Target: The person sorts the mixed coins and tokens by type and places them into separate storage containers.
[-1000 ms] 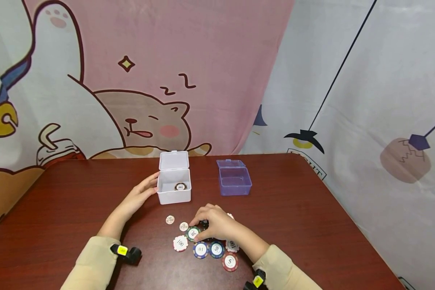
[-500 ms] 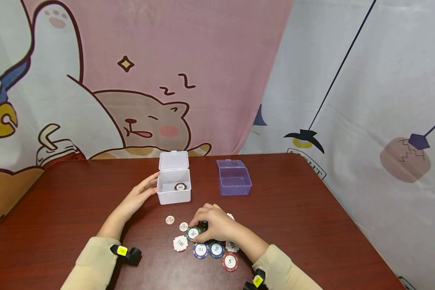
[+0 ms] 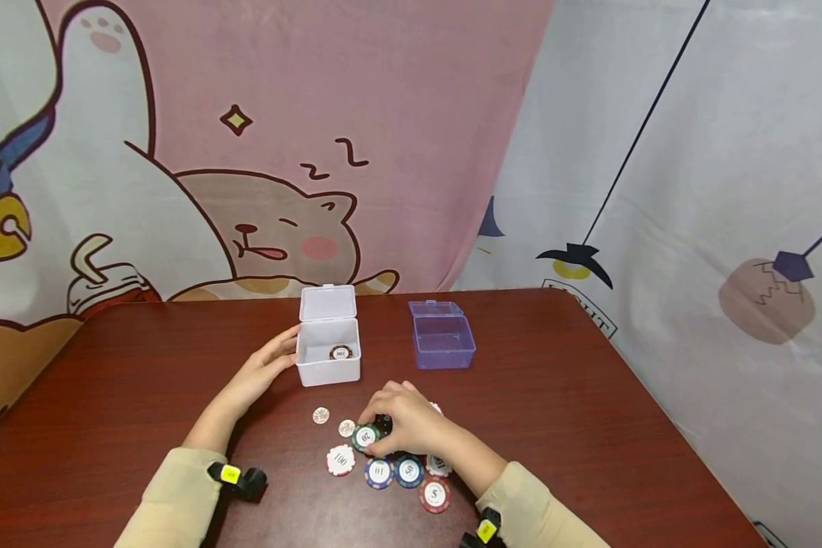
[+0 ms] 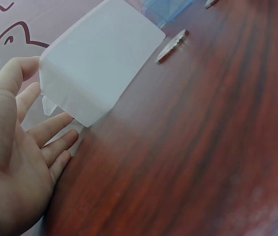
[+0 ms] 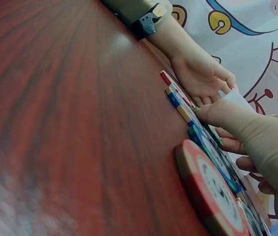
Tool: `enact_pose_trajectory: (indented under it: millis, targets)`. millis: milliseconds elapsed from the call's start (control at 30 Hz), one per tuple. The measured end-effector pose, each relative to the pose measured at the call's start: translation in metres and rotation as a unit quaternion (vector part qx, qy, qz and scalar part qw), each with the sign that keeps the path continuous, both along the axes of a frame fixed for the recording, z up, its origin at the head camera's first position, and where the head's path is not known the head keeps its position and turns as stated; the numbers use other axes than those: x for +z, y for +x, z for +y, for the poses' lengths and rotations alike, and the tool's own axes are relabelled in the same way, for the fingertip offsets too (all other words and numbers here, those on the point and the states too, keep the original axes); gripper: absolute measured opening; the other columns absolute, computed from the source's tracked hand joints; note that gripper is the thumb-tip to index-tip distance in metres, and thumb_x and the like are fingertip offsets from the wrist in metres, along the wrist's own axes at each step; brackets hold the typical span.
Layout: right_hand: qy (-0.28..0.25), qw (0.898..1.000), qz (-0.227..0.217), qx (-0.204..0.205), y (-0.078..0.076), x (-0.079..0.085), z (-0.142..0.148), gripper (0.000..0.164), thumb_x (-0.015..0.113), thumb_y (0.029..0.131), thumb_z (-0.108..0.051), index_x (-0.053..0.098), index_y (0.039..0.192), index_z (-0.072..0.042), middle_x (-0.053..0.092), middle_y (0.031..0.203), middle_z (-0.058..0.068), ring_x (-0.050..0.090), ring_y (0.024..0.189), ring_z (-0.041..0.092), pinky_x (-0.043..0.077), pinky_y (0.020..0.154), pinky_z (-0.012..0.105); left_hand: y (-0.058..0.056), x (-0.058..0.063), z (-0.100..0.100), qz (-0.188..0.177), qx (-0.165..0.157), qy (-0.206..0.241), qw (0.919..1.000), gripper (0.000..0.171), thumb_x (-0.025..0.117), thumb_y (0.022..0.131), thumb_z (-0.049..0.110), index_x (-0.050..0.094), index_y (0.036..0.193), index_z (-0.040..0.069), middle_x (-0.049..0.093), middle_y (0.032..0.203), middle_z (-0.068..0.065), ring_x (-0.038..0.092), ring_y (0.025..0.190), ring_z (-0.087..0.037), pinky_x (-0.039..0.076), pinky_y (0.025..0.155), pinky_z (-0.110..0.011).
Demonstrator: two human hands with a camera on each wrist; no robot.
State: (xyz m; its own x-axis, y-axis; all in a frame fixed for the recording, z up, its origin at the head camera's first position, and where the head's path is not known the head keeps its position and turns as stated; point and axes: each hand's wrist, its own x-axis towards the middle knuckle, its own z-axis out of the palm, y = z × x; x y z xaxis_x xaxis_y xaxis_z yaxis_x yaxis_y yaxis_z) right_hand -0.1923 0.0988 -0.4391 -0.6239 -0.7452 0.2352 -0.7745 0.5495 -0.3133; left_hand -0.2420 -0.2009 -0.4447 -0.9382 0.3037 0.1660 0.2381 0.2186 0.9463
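My right hand [image 3: 411, 420] pinches a green poker chip [image 3: 366, 437], thumb at its near edge and fingers at its far edge. Around that hand lie a white chip marked 100 [image 3: 341, 460], two blue chips [image 3: 380, 473], a red chip marked 5 [image 3: 436, 495] and a dark chip partly hidden under the palm. Against the left side of an open white plastic box [image 3: 329, 371] rests my left hand [image 3: 260, 373]; its fingers are extended in the left wrist view. One black-edged chip [image 3: 341, 352] sits inside the box.
To the right of the white box stands a purple see-through box [image 3: 444, 358] with its lid up. Two small pale chips [image 3: 321, 415] lie in front of the white box. A cartoon-printed cloth [image 3: 438, 137] hangs behind the brown table [image 3: 555, 426].
The green chip has shifted slightly away from me in my right hand's pinch, and that hand has risen a little. My left hand has stayed at the white box.
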Motion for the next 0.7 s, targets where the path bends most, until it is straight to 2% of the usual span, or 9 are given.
enact_pose_trajectory:
  millis: [433,700]
  targets:
    - [-0.038,0.999,0.017,-0.011,-0.004,0.006,0.0,0.034,0.083,0.067,-0.037,0.073,0.097,-0.023,0.064,0.094,-0.017,0.05,0.091,0.004,0.035,0.08,0.026,-0.004,-0.004,-0.001,-0.005,-0.001,-0.001,1.0,0.056,0.052,0.098,0.016,0.032,0.15,0.011,0.039,0.144,-0.024,0.034,0.132,-0.038,0.023,0.103,-0.059]
    - [-0.05,0.998,0.039,-0.024,-0.012,0.018,-0.003,0.034,0.083,0.067,-0.036,0.073,0.096,-0.022,0.064,0.092,-0.015,0.048,0.087,0.005,0.033,0.076,0.027,-0.004,-0.005,-0.002,-0.004,-0.003,0.0,1.0,0.056,0.053,0.098,0.018,0.032,0.15,0.012,0.039,0.145,-0.024,0.034,0.131,-0.038,0.023,0.104,-0.059]
